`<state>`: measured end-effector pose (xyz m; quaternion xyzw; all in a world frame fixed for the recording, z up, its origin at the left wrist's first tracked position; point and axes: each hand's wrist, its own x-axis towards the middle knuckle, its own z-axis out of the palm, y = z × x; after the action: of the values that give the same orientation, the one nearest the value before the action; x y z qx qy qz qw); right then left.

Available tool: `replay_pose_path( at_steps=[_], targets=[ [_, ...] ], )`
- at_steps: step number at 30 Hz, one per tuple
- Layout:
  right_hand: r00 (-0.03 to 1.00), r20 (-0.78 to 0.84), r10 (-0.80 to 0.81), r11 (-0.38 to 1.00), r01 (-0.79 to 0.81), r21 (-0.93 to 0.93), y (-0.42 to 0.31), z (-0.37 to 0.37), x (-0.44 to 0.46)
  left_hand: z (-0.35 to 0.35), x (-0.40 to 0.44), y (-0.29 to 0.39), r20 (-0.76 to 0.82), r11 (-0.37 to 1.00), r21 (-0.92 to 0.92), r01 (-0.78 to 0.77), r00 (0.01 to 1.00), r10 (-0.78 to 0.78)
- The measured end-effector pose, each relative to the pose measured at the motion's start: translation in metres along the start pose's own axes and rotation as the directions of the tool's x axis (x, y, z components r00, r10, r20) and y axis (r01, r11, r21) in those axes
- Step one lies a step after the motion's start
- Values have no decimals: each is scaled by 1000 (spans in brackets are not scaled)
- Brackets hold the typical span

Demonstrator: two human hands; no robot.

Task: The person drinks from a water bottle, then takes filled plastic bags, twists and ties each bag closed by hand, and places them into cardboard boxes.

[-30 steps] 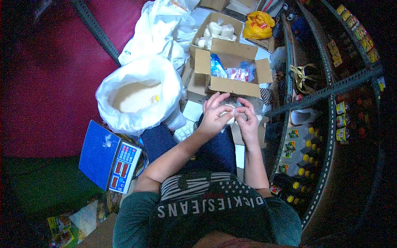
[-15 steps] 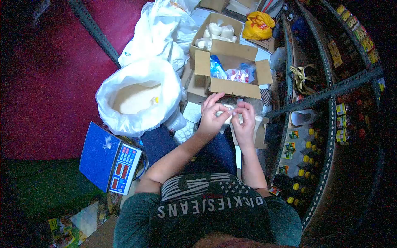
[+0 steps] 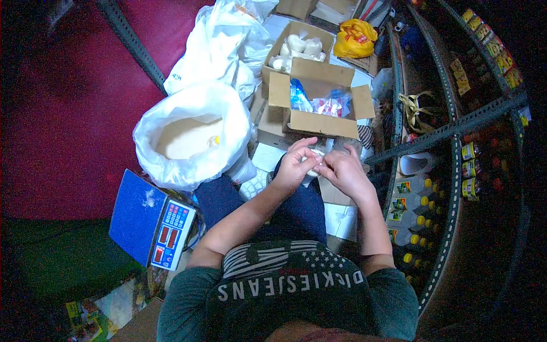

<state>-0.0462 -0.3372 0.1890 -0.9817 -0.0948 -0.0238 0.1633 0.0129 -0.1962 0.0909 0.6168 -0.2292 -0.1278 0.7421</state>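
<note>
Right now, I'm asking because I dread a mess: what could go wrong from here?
The small white bag might slip and spill, since the left hand and right hand seem to pinch it near its top. The sack stands wide open, so something could drop into it. The scale sits close to the left leg, which might bump it.

A small grocery shop or its stockroom, crowded with goods.
Along the right stood metal shelving [image 3: 487, 115] with yellow-capped bottles [image 3: 405, 212], labelled jars [image 3: 469, 169] and strips of colourful packets [image 3: 493, 48]. On the left sat a digital scale [image 3: 134, 216] with a keypad and red displays; beyond it, an open white sack [image 3: 231, 119] held pale, loose contents. At the far side, a carton [image 3: 325, 36] held filled white bags [image 3: 297, 43].
</note>
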Motion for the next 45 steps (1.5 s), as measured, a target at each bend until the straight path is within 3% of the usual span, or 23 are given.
replay_pose_path(
  at_steps=[4, 6, 9, 10, 12, 15, 17, 20, 24, 28, 30, 34, 40, 43, 45],
  targets=[
    [998, 69, -13, 999, 10, 40, -6, -9, 4, -2, 0, 2, 28, 997, -69, 32, 999, -30],
    [999, 36, -20, 999, 19, 41, -3, 1, 4, -4, 1, 5, -17, 1000, 11, -13, 1000, 13],
    [983, 166, 83, 952, -128, 279, -5, 9, 3, -13, 3, 15, -57, 954, 262, -144, 985, 165],
    [976, 198, 91, 875, -173, 453, -3, 15, 1, -14, 2, 17, -57, 913, 362, -191, 972, 226],
    [962, 259, 91, 620, -258, 741, 3, 28, -2, -15, 1, 14, -88, 916, 364, -166, 973, 211],
    [957, 244, 158, 456, -290, 842, 1, 35, 2, -13, 1, 8, -121, 948, 293, -123, 979, 164],
    [955, 246, 167, 393, -294, 871, 5, 39, 0, -11, 3, 7, -112, 958, 258, -121, 982, 154],
    [950, 249, 186, 321, -299, 899, 5, 38, -1, -5, 0, 8, -32, 897, 401, -186, 976, 217],
    [925, 274, 265, 260, -342, 903, 13, 40, -10, -1, -10, 7, 149, 730, 632, -260, 965, 215],
    [897, 361, 257, 211, -416, 885, 10, 31, -27, 2, -18, 7, 271, 587, 707, -395, 918, 291],
    [870, 398, 289, 200, -462, 864, 0, 16, -33, 3, -23, 14, 319, 586, 680, -440, 898, 303],
    [851, 432, 300, 23, -459, 888, -12, 4, -41, 5, -26, 8, 371, 571, 663, -485, 875, 312],
    [862, 431, 267, -143, -406, 902, -27, -16, -41, -1, -26, 9, 355, 613, 632, -473, 881, 314],
    [878, 416, 237, -72, -411, 909, -25, -17, -35, -3, -25, 9, 320, 604, 656, -453, 891, 322],
    [894, 361, 265, 99, -398, 912, -18, -15, -28, -11, -19, -6, 350, 641, 639, -426, 902, 252]
  ],
)
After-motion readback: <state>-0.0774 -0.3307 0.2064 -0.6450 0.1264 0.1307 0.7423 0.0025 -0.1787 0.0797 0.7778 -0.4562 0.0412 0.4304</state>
